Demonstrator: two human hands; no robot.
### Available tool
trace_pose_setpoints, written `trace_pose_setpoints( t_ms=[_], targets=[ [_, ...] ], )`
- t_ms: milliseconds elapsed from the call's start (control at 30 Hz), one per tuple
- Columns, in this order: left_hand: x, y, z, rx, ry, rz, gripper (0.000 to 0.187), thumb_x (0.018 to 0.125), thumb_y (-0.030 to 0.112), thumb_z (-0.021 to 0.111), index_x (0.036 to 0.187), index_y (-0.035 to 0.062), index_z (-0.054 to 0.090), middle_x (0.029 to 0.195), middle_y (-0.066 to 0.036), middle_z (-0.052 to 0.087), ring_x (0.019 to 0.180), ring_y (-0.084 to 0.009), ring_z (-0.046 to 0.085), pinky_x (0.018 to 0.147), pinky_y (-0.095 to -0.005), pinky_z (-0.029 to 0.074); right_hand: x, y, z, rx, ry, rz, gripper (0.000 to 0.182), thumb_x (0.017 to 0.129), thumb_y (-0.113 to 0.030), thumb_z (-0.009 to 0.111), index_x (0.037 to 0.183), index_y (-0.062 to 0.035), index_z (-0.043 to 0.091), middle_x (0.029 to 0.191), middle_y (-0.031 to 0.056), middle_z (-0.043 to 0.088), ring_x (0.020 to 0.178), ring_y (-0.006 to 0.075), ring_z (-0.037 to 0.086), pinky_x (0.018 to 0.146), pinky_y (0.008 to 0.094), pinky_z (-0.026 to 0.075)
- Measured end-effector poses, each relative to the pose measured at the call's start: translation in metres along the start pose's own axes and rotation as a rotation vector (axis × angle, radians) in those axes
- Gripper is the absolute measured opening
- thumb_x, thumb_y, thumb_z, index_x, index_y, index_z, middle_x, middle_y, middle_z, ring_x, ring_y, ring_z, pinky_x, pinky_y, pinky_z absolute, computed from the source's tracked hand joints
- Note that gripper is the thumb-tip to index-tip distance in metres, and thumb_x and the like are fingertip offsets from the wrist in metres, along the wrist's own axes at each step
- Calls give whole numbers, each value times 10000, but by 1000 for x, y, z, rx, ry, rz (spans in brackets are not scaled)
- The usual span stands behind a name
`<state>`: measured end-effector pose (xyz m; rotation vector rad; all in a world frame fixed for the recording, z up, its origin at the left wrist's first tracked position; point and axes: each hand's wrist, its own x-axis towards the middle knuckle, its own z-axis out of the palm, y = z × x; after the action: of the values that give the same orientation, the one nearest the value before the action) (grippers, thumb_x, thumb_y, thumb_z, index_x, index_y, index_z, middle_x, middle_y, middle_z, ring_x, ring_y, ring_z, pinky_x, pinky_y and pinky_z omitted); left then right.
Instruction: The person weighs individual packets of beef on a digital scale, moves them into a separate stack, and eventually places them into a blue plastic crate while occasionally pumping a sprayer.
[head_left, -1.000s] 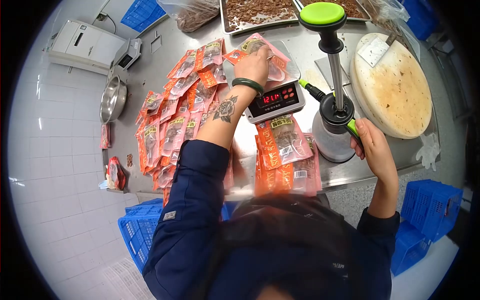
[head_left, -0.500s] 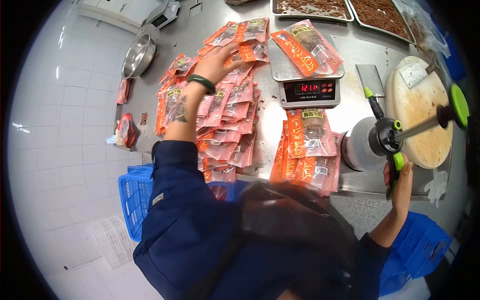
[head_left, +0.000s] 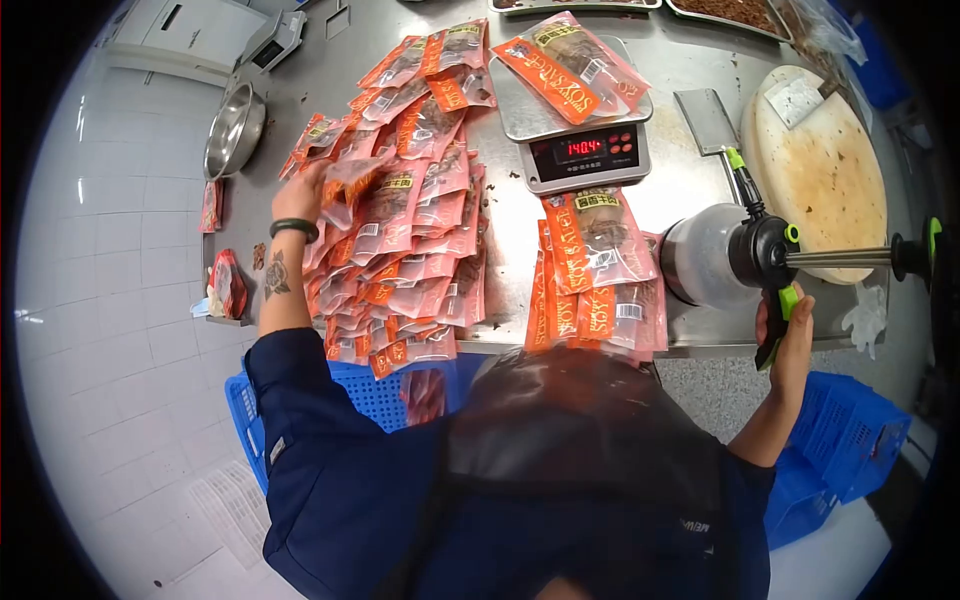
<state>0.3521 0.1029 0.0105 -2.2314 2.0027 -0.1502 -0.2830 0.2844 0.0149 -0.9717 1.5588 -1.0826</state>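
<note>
My left hand (head_left: pixel 300 200), with a dark bangle at the wrist, pinches the edge of an orange-and-pink sauce meat packet (head_left: pixel 352 182), lifted a little and blurred. It is at the left side of a large overlapping pile of such packets (head_left: pixel 415 205). My right hand (head_left: pixel 790 325) is closed on the black-and-green handle of a translucent pump sprayer bottle (head_left: pixel 715 255), which is tipped on its side at the table's edge. One packet (head_left: pixel 570 70) lies on a digital scale (head_left: pixel 588 155) showing 140.4. Below it rests a smaller stack of packets (head_left: pixel 600 250).
A steel bowl (head_left: pixel 235 130) stands at the far left. A round cutting board (head_left: pixel 830 180) with a cleaver (head_left: pixel 795 100) and a scraper-like metal blade (head_left: pixel 706 120) lie to the right. Trays of brown shreds (head_left: pixel 735 14) are at the back. Blue crates (head_left: pixel 370 385) stand below the table.
My left hand has gone from the top of the pile to its left side and lifted a packet. The scale reading has risen from 121.1 to 140.4. My right hand keeps its grip.
</note>
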Motion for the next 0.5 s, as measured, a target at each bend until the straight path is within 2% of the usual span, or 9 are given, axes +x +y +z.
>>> trace_pose_setpoints(
  t_ms=[33,100,133,167,233,300,333,433,500],
  targets=[
    [18,12,-20,43,-50,-127,304,923,375,450,1170,250,575,1002,-152,648,932,-342,615,775,-426,488,0,0,0,-3,4,8,642,930,-630,281,1006,-49,543,689,-2,512,549,64,441,482,198,328],
    [49,19,-30,-290,219,35,312,932,380,435,1181,246,568,931,-168,647,898,-362,614,745,-427,480,0,3,-1,-2,12,10,644,928,-633,283,1002,-49,545,689,-2,511,549,63,440,482,199,326],
    [57,39,-43,-388,291,22,311,932,380,435,1178,244,570,935,-169,643,898,-359,614,732,-427,476,0,6,0,2,24,-8,663,923,-643,277,1005,-39,538,670,0,495,524,59,424,463,193,313],
    [60,72,-59,-484,363,10,310,932,381,435,1174,243,572,940,-171,639,897,-357,613,720,-427,473,0,7,1,9,35,-24,682,917,-653,271,1008,-29,530,652,3,478,499,54,407,444,187,299],
    [50,151,-95,-486,302,-38,293,938,325,419,1173,238,570,911,-155,651,862,-358,620,699,-440,479,0,5,0,14,10,-36,675,921,-646,271,1010,-30,530,651,2,478,499,53,405,445,189,299],
    [69,193,-64,-250,416,250,301,896,273,502,1191,288,557,906,-117,664,813,-334,639,679,-421,504,1,4,-1,16,-11,-46,667,925,-640,272,1012,-30,530,649,1,478,499,52,402,447,190,298],
    [72,217,-50,-187,385,337,308,931,217,382,1179,245,564,850,-174,660,777,-362,640,662,-461,501,2,4,-1,9,-26,-48,642,940,-611,269,1012,-29,531,652,4,483,506,53,404,453,191,301],
    [64,278,-31,-286,239,344,301,917,217,411,1176,226,565,881,-177,660,758,-361,640,650,-475,494,7,-2,1,13,-58,-57,576,970,-536,272,1010,-26,535,658,8,494,523,55,410,471,195,308],
    [60,297,-26,-353,315,384,305,906,224,425,1178,180,557,895,-178,660,774,-359,639,654,-476,492,10,-14,7,30,-73,-49,535,985,-489,278,1008,-23,539,662,10,499,534,56,414,481,198,312]
  ],
)
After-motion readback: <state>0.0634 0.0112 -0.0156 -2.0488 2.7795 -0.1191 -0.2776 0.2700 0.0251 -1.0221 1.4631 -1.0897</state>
